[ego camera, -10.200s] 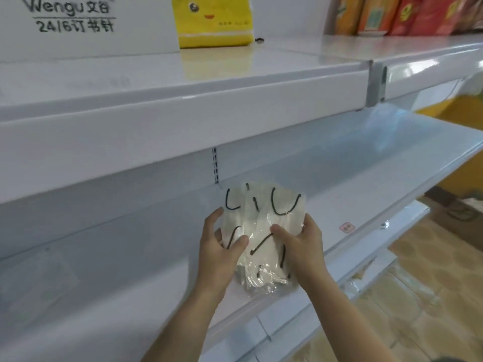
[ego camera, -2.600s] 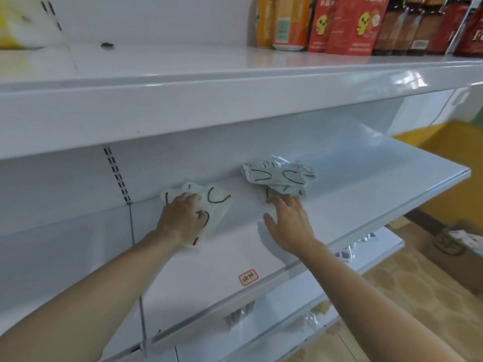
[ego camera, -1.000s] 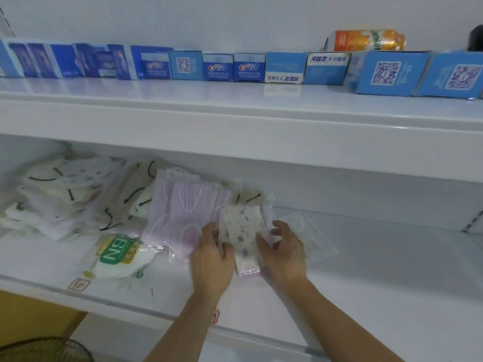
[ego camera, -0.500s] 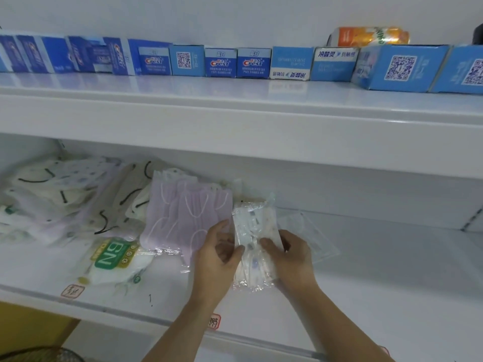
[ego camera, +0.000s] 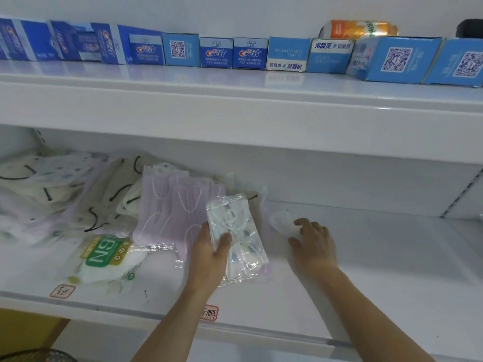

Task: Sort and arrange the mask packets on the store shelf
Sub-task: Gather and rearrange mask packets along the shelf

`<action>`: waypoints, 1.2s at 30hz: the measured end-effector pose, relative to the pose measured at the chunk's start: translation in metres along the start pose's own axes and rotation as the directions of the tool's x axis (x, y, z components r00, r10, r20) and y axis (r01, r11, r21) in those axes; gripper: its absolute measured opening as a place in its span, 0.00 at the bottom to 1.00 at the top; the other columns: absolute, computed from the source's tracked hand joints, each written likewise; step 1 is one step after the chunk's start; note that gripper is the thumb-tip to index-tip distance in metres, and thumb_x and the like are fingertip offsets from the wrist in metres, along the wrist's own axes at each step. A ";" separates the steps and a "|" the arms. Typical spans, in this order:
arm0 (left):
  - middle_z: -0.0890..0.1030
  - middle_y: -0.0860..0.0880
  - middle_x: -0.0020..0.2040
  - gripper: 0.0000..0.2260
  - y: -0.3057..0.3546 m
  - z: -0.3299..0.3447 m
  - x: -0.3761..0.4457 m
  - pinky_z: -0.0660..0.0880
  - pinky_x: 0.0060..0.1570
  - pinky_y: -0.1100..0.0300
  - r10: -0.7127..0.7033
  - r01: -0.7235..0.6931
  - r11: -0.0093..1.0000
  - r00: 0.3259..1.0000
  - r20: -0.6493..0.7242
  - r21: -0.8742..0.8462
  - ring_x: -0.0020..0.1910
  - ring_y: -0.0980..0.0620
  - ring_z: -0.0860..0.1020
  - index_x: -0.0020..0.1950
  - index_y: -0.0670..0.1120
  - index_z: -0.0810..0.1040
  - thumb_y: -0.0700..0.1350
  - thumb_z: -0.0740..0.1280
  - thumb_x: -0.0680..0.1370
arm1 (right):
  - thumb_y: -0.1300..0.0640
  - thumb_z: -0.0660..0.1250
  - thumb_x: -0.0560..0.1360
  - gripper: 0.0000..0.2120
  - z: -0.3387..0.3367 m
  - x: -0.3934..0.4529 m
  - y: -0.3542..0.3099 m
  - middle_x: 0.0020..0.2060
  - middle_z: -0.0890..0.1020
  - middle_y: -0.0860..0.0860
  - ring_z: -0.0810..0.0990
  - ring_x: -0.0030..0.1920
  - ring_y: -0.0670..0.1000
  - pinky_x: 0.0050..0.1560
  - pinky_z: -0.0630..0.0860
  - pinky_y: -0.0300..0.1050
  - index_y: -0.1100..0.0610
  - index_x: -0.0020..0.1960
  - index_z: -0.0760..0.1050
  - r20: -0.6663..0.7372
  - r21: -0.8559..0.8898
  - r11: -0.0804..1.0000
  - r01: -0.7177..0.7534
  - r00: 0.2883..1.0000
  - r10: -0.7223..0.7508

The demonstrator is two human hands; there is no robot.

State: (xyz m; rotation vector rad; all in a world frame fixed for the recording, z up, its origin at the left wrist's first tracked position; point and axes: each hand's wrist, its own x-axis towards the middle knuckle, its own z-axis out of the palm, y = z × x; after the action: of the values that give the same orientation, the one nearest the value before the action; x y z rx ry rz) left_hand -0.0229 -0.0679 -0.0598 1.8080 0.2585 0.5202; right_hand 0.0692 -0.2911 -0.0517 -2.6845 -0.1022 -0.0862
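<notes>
Head view: mask packet [ego camera: 236, 236] upright, lengthwise.

White store shelving against a plain white wall [ego camera: 235, 11].
Upper shelf [ego camera: 235, 105] above the hands holds blue boxes [ego camera: 217, 52].

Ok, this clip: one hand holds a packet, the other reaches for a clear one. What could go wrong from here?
1. The left hand grips the printed mask packet only along one edge; the glossy wrapper could slip out.
2. The right hand touches the clear packet with fingertips only, so it may slide away rather than lift.
3. The lilac mask packets overlap loosely beside the held packet; a careless set-down could jumble the pile.
</notes>
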 end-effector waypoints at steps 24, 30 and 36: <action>0.84 0.54 0.51 0.18 0.005 -0.004 0.002 0.82 0.52 0.55 -0.066 0.038 0.988 0.980 -0.187 -0.147 0.51 0.56 0.84 0.60 0.54 0.77 0.36 0.73 0.74 | 0.53 0.67 0.80 0.06 0.028 -0.030 -0.076 0.44 0.85 0.42 0.82 0.44 0.38 0.40 0.71 0.27 0.49 0.50 0.83 -0.029 0.692 0.721 0.035 0.999 -0.020; 0.81 0.51 0.61 0.20 0.002 -0.005 0.004 0.78 0.63 0.49 -0.231 0.111 0.934 0.913 -0.335 -0.340 0.58 0.55 0.81 0.71 0.50 0.71 0.36 0.65 0.80 | 0.50 0.71 0.76 0.18 0.030 -0.008 -0.066 0.51 0.82 0.48 0.80 0.49 0.49 0.49 0.70 0.38 0.50 0.64 0.73 0.031 0.589 0.806 -0.056 0.998 0.047; 0.80 0.52 0.63 0.23 0.002 -0.005 0.003 0.74 0.67 0.45 -0.275 0.128 0.900 0.908 -0.316 -0.417 0.62 0.53 0.80 0.74 0.52 0.69 0.35 0.63 0.81 | 0.59 0.72 0.73 0.20 0.028 -0.001 -0.072 0.37 0.82 0.47 0.80 0.40 0.42 0.38 0.69 0.28 0.49 0.63 0.74 0.036 0.580 0.814 -0.017 0.999 -0.004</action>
State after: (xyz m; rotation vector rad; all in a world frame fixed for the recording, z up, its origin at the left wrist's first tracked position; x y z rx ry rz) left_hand -0.0225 -0.0628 -0.0564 1.2694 0.5592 0.7056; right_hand 0.0635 -0.2147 -0.0452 -2.0680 -0.1093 -0.0012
